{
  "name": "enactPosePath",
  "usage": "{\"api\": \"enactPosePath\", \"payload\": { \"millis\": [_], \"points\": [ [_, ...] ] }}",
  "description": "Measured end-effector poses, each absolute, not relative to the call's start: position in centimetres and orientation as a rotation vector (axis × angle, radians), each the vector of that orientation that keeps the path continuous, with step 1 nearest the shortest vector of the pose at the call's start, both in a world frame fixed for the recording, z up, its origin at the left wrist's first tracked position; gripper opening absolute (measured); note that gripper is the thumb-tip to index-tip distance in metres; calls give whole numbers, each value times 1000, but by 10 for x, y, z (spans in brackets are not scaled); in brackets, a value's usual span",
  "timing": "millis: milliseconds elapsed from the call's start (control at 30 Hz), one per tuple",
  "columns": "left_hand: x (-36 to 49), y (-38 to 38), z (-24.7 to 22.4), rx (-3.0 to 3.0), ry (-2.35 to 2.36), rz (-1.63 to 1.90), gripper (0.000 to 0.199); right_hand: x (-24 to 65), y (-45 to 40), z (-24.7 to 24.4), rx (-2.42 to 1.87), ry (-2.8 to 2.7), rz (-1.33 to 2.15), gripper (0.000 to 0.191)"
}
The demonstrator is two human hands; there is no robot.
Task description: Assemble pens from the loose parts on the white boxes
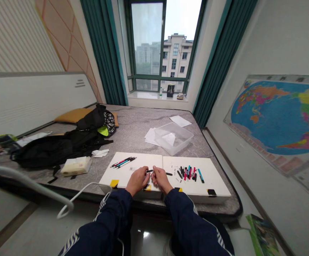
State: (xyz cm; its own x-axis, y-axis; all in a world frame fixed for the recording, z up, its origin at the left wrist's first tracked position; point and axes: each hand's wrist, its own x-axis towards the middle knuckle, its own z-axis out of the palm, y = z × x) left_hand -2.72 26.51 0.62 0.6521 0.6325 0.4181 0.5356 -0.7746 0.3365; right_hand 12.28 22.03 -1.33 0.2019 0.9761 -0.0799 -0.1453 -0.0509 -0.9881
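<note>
The left hand (137, 180) and right hand (161, 179) are curling nearly shut around one black pen (168, 174) between them — a few pens (123, 162) are lying together at 11 o'clock on the white board (122, 176), with a larger bunch of pens (188, 173) lying at 1 o'clock.

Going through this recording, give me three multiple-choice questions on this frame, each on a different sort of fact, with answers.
1. Where is the clear plastic box?
A) on the floor
B) on the mattress
C) on the windowsill

2. What colour are the curtains?
A) red
B) yellow
C) teal

3. What are the left hand and right hand doing?
A) resting empty, apart
B) gripping a black pen between them
C) typing on a keyboard

1: B, it sits beyond the white boards.
2: C, both sides of the window show teal.
3: B, fingers of both hands close around it.
</note>
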Motion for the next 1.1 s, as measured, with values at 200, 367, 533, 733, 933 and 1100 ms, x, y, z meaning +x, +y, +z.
{"api": "enactPosePath", "payload": {
  "millis": [200, 367, 533, 733, 933, 1100],
  "points": [
    [-27, 268, 4, 2732, 956, 806, 16, 123, 221, -12, -1221, -892, 1162, 57],
    [-27, 268, 7, 2786, 977, 768, 17, 124, 222, -11, -1210, -876, 1166, 56],
    [-27, 268, 13, 2842, 962, 725, 21, 124, 223, -12, -1221, -856, 1156, 53],
    [-27, 264, 13, 2806, 1015, 712, 24, 124, 225, -16, -1224, -869, 1151, 48],
    [-29, 263, 8, 2686, 1111, 615, 25, 122, 225, -16, -1237, -935, 1114, 45],
    [-28, 265, 8, 2777, 1084, 695, 22, 122, 224, -16, -1216, -919, 1080, 42]
  ]
}}
